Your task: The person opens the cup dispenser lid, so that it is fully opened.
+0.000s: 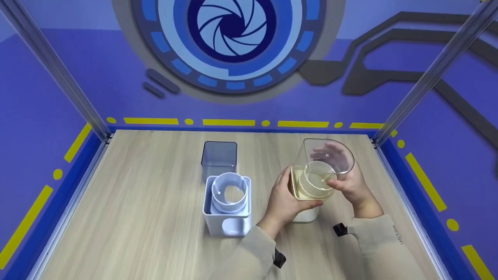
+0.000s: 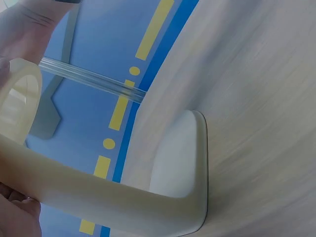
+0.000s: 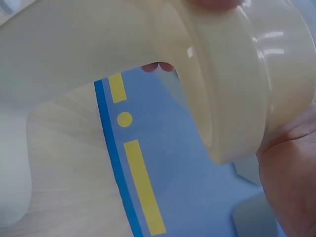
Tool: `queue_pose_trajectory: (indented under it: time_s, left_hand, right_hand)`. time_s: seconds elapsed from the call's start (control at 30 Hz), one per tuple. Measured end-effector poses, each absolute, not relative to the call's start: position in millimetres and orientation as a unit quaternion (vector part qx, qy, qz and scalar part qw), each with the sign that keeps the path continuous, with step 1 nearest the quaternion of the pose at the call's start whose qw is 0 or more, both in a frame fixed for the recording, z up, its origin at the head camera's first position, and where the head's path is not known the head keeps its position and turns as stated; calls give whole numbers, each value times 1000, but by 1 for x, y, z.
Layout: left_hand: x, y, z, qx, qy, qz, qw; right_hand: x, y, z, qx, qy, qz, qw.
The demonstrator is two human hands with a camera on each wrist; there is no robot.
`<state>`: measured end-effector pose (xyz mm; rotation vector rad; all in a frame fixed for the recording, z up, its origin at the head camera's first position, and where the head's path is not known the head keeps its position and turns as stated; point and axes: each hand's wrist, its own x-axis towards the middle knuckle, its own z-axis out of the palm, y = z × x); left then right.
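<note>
My left hand (image 1: 283, 200) grips a cream plastic stand (image 2: 98, 192) by its upper part, around the side and front. The stand has a flat foot and a round ring (image 3: 212, 74) at the top. With its fingers curled around the outer wall, my right hand (image 1: 350, 182) holds a clear open-topped container (image 1: 317, 146) above the stand. Fingers show through the clear wall, and the thumb is close to the ring. Whether the container touches the stand is hard to tell.
Left of the hands is a white stand (image 1: 210, 225) of similar shape, with a round ring (image 1: 229, 208) in its top. Behind it stands a smoky grey see-through container (image 1: 219, 153). Blue panels (image 1: 241, 111) and metal posts (image 1: 74, 70) border the wooden table (image 1: 155, 186).
</note>
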<state>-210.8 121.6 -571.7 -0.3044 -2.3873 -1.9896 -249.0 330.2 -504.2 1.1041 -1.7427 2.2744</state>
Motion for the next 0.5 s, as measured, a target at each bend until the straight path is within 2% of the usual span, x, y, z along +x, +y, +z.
queue_pose_trajectory:
  time_s: [0.5]
  left_hand:
    - [-212, 119, -573, -107, -782, -613, 22]
  right_hand:
    - [-248, 326, -506, 352, -553, 754, 49]
